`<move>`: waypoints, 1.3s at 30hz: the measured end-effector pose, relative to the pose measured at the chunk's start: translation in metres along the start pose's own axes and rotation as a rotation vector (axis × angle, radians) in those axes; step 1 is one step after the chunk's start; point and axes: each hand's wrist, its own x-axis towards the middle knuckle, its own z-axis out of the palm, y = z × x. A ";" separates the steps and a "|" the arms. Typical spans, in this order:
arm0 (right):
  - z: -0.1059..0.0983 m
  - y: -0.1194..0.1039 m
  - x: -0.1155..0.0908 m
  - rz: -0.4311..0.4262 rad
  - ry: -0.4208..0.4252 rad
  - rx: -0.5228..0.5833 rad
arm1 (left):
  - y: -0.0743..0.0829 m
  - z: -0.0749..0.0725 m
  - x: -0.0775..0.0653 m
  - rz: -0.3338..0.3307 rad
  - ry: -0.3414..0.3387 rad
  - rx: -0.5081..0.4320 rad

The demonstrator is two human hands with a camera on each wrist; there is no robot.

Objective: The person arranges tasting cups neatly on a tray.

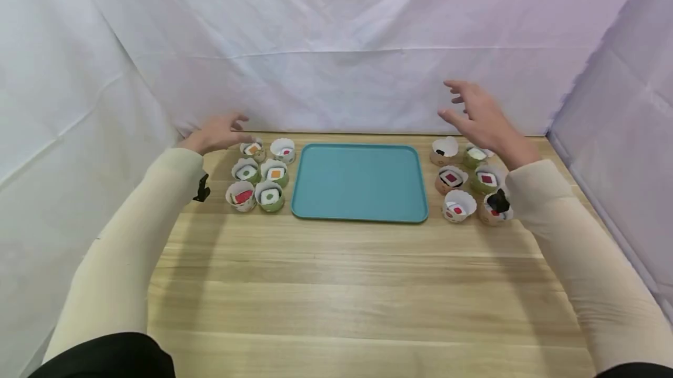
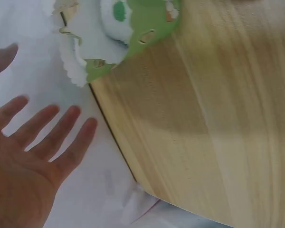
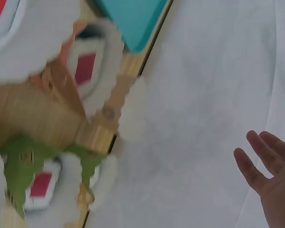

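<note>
My left hand (image 1: 217, 134) hovers at the back left, its fingertips close to a paper cup with an orange-marked piece (image 1: 253, 149). In the left wrist view the fingers are spread, with nothing in the palm, near a green paper cup (image 2: 154, 28). Raised above the back right cups is my right hand (image 1: 481, 116), fingers loosely extended and holding nothing. Below it stand a green cup (image 1: 475, 158) and a pale-rimmed cup (image 1: 444, 150). The right wrist view shows a cup with a dark-red-centred white piece (image 3: 85, 69).
A blue rectangular tray (image 1: 360, 182) lies on the wooden table (image 1: 336, 284) between two groups of several paper cups, each with a small piece inside. White cloth (image 1: 336, 92) hangs behind the table's back edge and along both sides.
</note>
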 end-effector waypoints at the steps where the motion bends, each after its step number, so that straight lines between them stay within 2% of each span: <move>1: 0.003 -0.004 -0.002 -0.012 -0.001 0.008 | -0.001 0.002 0.000 -0.003 -0.028 -0.005; 5: 0.017 -0.022 -0.010 -0.069 -0.018 0.031 | -0.003 0.010 0.001 -0.013 -0.094 -0.048; 10: 0.041 -0.049 -0.020 -0.146 -0.034 0.072 | -0.007 0.019 0.002 -0.014 -0.086 -0.068; 17: 0.074 -0.084 -0.033 -0.204 -0.071 0.179 | -0.016 0.029 0.004 -0.006 -0.089 -0.031; 22: 0.090 -0.102 -0.042 -0.244 -0.072 0.215 | -0.019 0.032 0.003 -0.009 -0.066 0.000; 33: 0.111 -0.117 -0.052 -0.247 -0.089 0.280 | -0.022 0.032 0.002 -0.066 -0.045 0.018; 39: 0.115 -0.118 -0.055 -0.234 -0.097 0.300 | -0.024 0.031 0.005 -0.038 -0.033 0.019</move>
